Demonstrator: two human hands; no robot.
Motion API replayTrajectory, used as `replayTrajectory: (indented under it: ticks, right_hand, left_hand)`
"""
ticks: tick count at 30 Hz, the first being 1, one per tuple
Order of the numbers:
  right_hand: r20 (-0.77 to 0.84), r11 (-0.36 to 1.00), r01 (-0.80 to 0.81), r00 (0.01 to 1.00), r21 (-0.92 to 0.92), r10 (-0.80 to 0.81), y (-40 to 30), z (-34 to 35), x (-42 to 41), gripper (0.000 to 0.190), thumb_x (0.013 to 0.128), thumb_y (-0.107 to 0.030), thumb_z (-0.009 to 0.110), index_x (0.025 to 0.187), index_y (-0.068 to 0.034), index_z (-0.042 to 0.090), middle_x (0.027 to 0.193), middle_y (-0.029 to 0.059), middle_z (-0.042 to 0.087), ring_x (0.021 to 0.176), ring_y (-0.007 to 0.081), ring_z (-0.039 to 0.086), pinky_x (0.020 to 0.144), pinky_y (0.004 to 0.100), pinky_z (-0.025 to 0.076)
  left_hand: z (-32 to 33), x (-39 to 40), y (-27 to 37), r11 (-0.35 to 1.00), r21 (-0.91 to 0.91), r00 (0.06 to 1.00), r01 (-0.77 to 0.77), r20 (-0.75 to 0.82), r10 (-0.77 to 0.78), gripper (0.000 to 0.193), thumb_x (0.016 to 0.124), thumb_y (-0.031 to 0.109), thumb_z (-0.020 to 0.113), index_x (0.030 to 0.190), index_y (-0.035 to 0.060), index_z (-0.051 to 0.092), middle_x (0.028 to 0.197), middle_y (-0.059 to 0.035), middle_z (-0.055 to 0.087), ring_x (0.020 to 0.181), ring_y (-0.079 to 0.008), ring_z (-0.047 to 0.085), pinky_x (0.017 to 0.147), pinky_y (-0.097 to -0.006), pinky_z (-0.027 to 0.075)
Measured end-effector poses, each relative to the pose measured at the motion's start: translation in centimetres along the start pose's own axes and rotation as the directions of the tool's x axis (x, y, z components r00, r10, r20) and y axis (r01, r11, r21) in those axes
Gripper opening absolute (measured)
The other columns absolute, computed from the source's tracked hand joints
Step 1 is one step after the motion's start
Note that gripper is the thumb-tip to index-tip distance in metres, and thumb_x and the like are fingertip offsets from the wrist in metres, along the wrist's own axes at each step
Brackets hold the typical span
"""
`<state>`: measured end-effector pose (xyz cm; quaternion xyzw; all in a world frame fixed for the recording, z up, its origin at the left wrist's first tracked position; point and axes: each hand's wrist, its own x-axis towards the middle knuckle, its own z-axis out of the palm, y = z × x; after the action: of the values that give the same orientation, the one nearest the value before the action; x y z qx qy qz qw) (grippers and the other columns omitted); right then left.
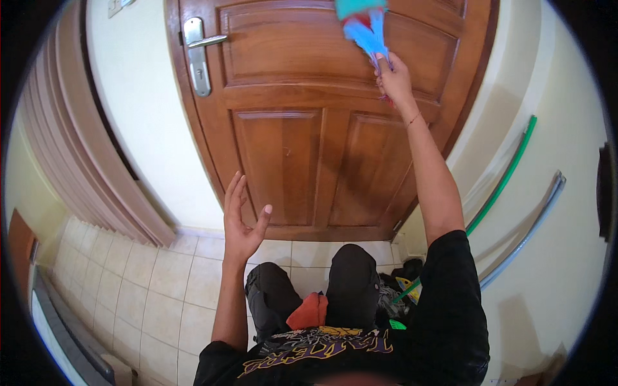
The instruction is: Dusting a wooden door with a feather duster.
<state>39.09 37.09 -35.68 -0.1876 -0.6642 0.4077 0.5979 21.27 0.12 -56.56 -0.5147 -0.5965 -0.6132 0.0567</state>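
Observation:
My right hand (pixel 396 79) grips a duster (pixel 364 34) with blue, red and teal strands and holds it up against the upper part of a brown wooden door (pixel 333 99). Its head is blurred and runs past the top edge of the view; a few red strands show below the fist. Lower and to the left, my left hand (pixel 243 234) is raised in front of the door, fingers apart, with nothing in it. The metal lever handle (pixel 207 41) and its plate are on the door's left side. A folded orange-red cloth (pixel 309 311) lies between my thighs.
Against the right wall lean a green pole (pixel 507 173) and a grey pole (pixel 528 234). Mop strands (pixel 388 294) and dark items lie beside my right knee. A pleated beige curtain (pixel 82 135) hangs at left, above the tiled floor (pixel 149 299). A padded grey edge (pixel 70 333) stands lower left.

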Motion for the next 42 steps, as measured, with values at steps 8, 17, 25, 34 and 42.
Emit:
replayTrajectory:
  ticks: [8,17,25,34,42]
  right_hand:
    - [0.231,0.974,0.126,0.970,-0.187,-0.082,-0.9,7.0,2.0,0.027,0.108,-0.034,0.057,0.110,-0.009,0.066,0.073,-0.0009,0.056,0.051,0.0064,0.047,0.040,0.0259,0.033]
    - [0.385,0.924,0.215,0.919,-0.317,-0.082,-4.6,15.5,4.9,0.032,0.106,-0.033,0.058,0.117,-0.007,0.074,0.075,0.0011,0.067,0.060,0.0108,0.061,0.055,0.0289,0.049]
    - [0.404,0.789,0.541,0.817,-0.293,-0.410,-5.5,23.9,9.2,0.029,0.095,-0.032,0.071,0.112,-0.009,0.076,0.091,0.0128,0.077,0.076,0.0224,0.073,0.073,0.0375,0.057]
    - [0.396,0.554,0.789,0.613,-0.267,-0.683,-5.5,30.4,9.9,0.012,0.090,-0.015,0.074,0.093,-0.004,0.077,0.086,0.0207,0.076,0.074,0.0296,0.073,0.068,0.0398,0.056]
    - [0.644,0.643,0.694,0.659,-0.324,-0.388,-6.3,28.2,9.6,0.024,0.085,-0.022,0.079,0.105,-0.009,0.080,0.092,0.0224,0.075,0.086,0.0316,0.076,0.076,0.0419,0.057]
  left_hand:
    - [-2.4,-1.6,-0.9,0.999,0.028,0.998,0.023,-0.053,-0.022,0.069,0.092,0.017,0.075,0.155,0.0096,0.045,0.163,-0.0153,0.038,0.147,-0.0322,0.044,0.112,-0.0497,0.044]
    - [-4.4,-2.6,-0.8,0.998,0.043,0.991,0.043,-0.132,-0.037,0.070,0.092,0.020,0.077,0.154,0.0089,0.046,0.163,-0.0156,0.039,0.146,-0.0326,0.045,0.111,-0.0469,0.045]
    - [-3.6,-5.4,-1.5,0.989,-0.045,0.989,0.142,-0.034,-0.144,0.071,0.090,0.017,0.078,0.152,0.0040,0.046,0.158,-0.0212,0.045,0.146,-0.0377,0.044,0.116,-0.0477,0.041]
    - [-5.5,-6.1,-1.6,0.986,-0.005,0.976,0.169,-0.138,-0.168,0.067,0.090,0.013,0.077,0.150,0.0071,0.050,0.159,-0.0179,0.044,0.146,-0.0347,0.045,0.113,-0.0490,0.043]
    - [-6.4,-6.7,-2.3,0.978,0.021,0.967,0.209,-0.151,-0.204,0.067,0.091,0.018,0.077,0.151,0.0090,0.050,0.161,-0.0150,0.042,0.146,-0.0320,0.045,0.111,-0.0481,0.045]
